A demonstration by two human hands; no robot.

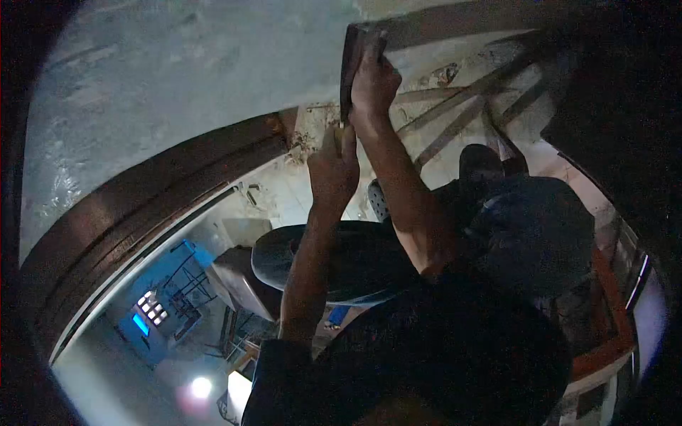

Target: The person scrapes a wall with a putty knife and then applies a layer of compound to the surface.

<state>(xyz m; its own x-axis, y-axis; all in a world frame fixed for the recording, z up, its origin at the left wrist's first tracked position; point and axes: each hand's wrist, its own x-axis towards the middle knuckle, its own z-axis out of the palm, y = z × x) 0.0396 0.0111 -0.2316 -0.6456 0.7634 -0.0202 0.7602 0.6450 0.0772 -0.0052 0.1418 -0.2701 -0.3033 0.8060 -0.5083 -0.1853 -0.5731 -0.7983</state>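
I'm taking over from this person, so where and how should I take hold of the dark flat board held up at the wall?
Probably its upper half, coming from the right, as the right hand does. The dark flat board stands upright and thin, so fingers can wrap its edge there; the left hand crowds its lower end.

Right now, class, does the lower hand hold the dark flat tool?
No: the upper, right hand grips the dark flat tool up at the wall, with the left hand below it.
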